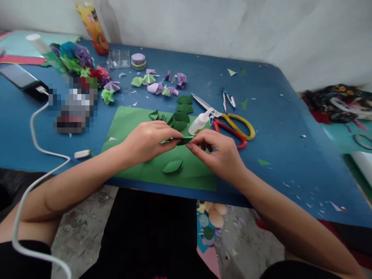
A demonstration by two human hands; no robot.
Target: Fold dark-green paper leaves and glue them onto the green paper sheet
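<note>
Between my two hands is a folded green paper leaf. The fingers of my left hand pinch its left end, and my right hand pinches the right end. Below them a cut paper leaf lies on a green paper sheet. More dark green leaves are gathered just beyond my fingers, some folded. A white glue bottle lies tilted beside my right hand, against scissors with red and yellow handles.
Crumpled purple and green paper flowers lie at the back. A drawing compass is on the blue table among paper scraps. A drink bottle stands near the wall. On the left, a white cable runs from a phone.
</note>
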